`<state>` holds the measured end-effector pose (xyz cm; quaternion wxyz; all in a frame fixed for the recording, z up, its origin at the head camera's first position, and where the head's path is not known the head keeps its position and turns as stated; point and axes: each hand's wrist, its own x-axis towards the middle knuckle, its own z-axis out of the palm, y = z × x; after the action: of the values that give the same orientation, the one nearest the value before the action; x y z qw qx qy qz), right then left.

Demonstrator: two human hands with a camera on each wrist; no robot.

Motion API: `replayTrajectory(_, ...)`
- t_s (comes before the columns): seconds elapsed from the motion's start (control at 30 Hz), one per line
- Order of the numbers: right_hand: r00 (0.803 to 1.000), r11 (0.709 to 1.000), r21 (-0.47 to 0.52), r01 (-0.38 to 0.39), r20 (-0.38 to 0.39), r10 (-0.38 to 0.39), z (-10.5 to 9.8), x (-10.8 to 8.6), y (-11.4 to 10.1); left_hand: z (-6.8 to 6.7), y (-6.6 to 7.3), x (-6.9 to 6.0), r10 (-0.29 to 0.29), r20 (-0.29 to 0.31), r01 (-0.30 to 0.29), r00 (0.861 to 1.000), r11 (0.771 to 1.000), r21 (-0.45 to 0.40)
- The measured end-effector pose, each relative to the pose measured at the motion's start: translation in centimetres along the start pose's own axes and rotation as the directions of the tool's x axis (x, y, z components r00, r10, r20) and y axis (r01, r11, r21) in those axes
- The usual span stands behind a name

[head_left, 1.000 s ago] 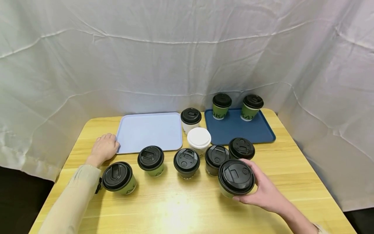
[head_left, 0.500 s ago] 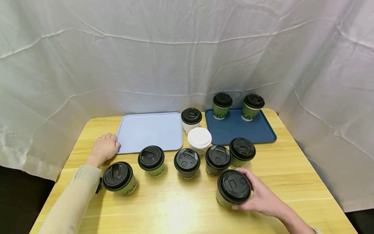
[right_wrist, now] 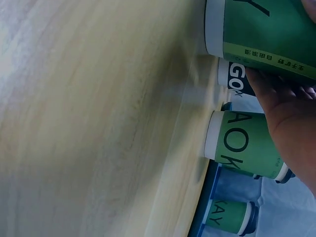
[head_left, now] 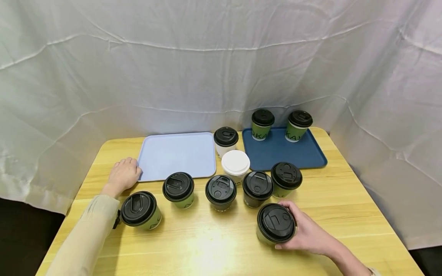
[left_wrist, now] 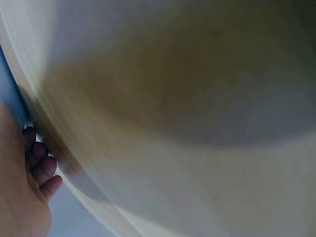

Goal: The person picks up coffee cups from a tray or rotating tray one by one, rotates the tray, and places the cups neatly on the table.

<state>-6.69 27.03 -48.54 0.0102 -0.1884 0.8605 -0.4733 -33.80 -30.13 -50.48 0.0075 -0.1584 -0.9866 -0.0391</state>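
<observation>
My right hand [head_left: 305, 234] grips a green paper coffee cup [head_left: 276, 222] with a black lid, at the right front of the table. In the right wrist view this cup [right_wrist: 266, 39] is upright, its white base close to the tabletop; I cannot tell whether they touch. Just beyond it are another green cup [head_left: 286, 180] and a dark cup [head_left: 258, 188], both black-lidded. My left hand [head_left: 123, 174] lies palm down at the left edge of the pale lavender tray [head_left: 176, 157]. In the left wrist view its fingers [left_wrist: 45, 170] are loosely bent, holding no cup.
On the navy tray [head_left: 283, 157] stand two green cups [head_left: 261, 130]. Between the trays are a black-lidded white cup [head_left: 226, 142] and a white-lidded cup [head_left: 236, 165]. A dark cup [head_left: 221, 193] and two green cups [head_left: 179, 189] stand along the front left. A grey curtain [head_left: 221, 76] surrounds the table.
My right hand has drawn the held cup toward me, away from the dark and green cups behind it, and lower; it barely moved in the last half second. My left hand stays put.
</observation>
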Motion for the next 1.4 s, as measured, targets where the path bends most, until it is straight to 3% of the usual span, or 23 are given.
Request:
replayTrajectory(0.3, 1.0, 0.994, -0.107, 0.021, 0.024, -0.019, -0.7, 0.0, -0.5, 0.0, -0.1, -0.1, -0.003, -0.012, 0.003, 1.0, 1.0, -0.001)
replayTrajectory(0.5, 0.988, 0.994, 0.011, 0.11, 0.112, -0.111, -3.1, 0.2, -1.6, 0.0, -0.2, -0.1, -0.008, -0.009, 0.008, 1.0, 1.0, -0.005)
replayTrajectory(0.6, 0.977, 0.983, 0.069, 0.169, 0.119, -0.177, -4.5, 0.6, -2.1, 0.0, -0.2, -0.1, -0.012, -0.007, 0.012, 1.0, 1.0, -0.007)
replayTrajectory(0.8, 0.941, 0.93, 0.159, 0.333, 0.008, -0.338, -7.1, 2.2, -2.8, -0.1, -0.1, -0.1, -0.014, 0.001, 0.014, 1.0, 1.0, -0.006)
replayTrajectory(1.07, 0.882, 0.845, 0.258, 0.469, -0.195, -0.429, -10.4, 5.6, -1.6, 0.0, 0.0, -0.1, -0.017, 0.004, 0.017, 1.0, 1.0, 0.0)
replayTrajectory(1.13, 0.88, 0.863, 0.223, 0.454, -0.268, -0.393, -11.0, 6.4, -1.0, 0.0, 0.0, 0.0, -0.017, 0.004, 0.017, 1.0, 1.0, 0.001)
replayTrajectory(1.2, 0.874, 0.901, 0.154, 0.406, -0.354, -0.333, -11.5, 7.3, -0.2, 0.1, 0.1, 0.0, -0.018, 0.002, 0.018, 1.0, 1.0, -0.001)
replayTrajectory(1.3, 0.856, 0.967, 0.029, 0.254, -0.473, -0.21, -12.4, 8.7, 1.1, 0.1, 0.1, 0.0, -0.023, -0.001, 0.023, 1.0, 1.0, 0.002)
replayTrajectory(1.4, 0.841, 0.993, -0.05, 0.111, -0.528, -0.12, -13.5, 10.2, 2.8, 0.2, 0.1, 0.1, -0.03, 0.006, 0.03, 1.0, 1.0, 0.007)
